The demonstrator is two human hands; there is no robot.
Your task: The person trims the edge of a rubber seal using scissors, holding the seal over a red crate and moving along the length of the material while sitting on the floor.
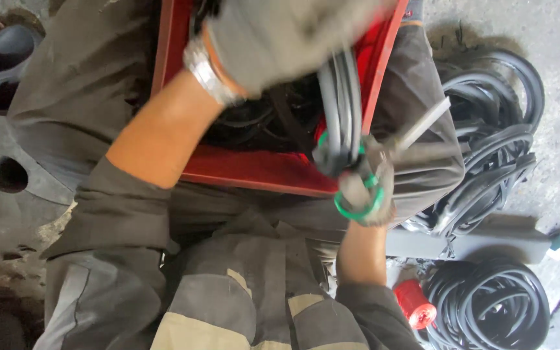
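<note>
Over the red crate (254,170) resting on the person's lap, the gloved left hand (280,39) is clenching around the top of a bundle of black rubber cable loops (341,97). Lower right, the gloved right hand (364,185) is gripping the bundle's bottom, a green ring (358,209) showing there. The bundle is looking heavy, flexible and grippy, best held where loops gather. Further right, more black coils (494,129) and a red plug (416,304) are crowding the floor.
</note>
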